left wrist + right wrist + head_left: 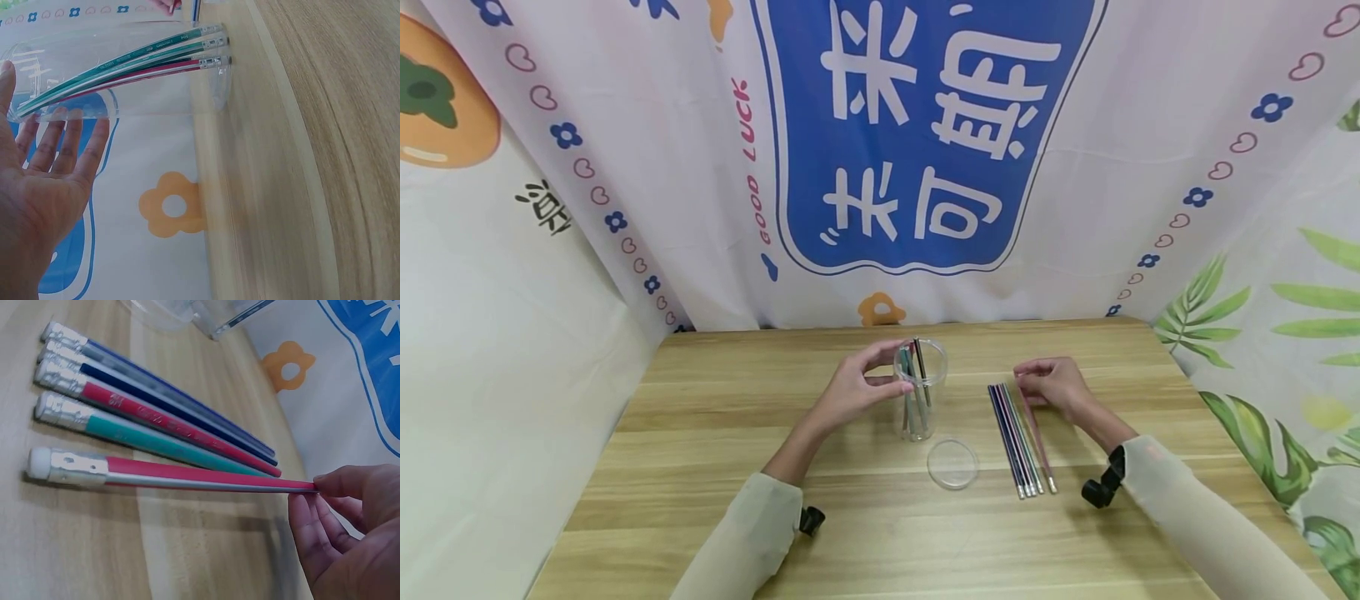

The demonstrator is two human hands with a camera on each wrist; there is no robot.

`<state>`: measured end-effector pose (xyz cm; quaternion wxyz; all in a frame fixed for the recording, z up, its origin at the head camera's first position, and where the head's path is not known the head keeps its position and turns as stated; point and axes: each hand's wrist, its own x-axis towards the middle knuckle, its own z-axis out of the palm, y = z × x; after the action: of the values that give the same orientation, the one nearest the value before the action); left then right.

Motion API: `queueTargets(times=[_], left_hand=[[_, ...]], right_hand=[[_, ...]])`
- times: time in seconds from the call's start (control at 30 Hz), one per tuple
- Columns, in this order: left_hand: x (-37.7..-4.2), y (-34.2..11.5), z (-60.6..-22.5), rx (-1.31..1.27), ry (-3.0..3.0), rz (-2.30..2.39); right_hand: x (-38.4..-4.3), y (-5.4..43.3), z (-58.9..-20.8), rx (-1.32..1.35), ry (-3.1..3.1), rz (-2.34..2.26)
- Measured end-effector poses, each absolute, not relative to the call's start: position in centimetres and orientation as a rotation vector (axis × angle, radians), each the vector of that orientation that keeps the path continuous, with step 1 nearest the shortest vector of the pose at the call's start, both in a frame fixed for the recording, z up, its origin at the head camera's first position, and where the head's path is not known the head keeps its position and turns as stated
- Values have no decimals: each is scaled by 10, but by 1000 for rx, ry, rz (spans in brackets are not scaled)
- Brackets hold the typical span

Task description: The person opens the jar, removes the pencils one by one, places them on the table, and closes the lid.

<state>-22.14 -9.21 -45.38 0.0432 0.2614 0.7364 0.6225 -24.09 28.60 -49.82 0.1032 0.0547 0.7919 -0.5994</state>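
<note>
My left hand point(850, 385) holds a clear plastic jar point(936, 396) upright on the table, thumb on the near side and fingers on the far side. Inside lean several pencils point(144, 56), green, red and dark ones, eraser ends at the bottom. With thumb and fingertips, my right hand point(1056, 387) pinches the far end of a red and silver pencil point(200, 475); its white eraser points toward me. Just left of that pencil lies a row of several pencils point(1015, 442) in blue, red and green, side by side. Whether the pinched pencil touches the table I cannot tell.
A round clear lid point(952, 464) lies flat between the jar and the pencil row. The wood-grain table point(700, 492) ends at the back against a printed cloth point(737, 167). More patterned cloth hangs on both sides.
</note>
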Motion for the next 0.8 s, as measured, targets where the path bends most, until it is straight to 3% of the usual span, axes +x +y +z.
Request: queueTargets(times=[0.8], left_hand=[[-221, -93, -453, 799, 2249, 1900]], right_hand=[[-244, 276, -508, 109, 2544, -1553]])
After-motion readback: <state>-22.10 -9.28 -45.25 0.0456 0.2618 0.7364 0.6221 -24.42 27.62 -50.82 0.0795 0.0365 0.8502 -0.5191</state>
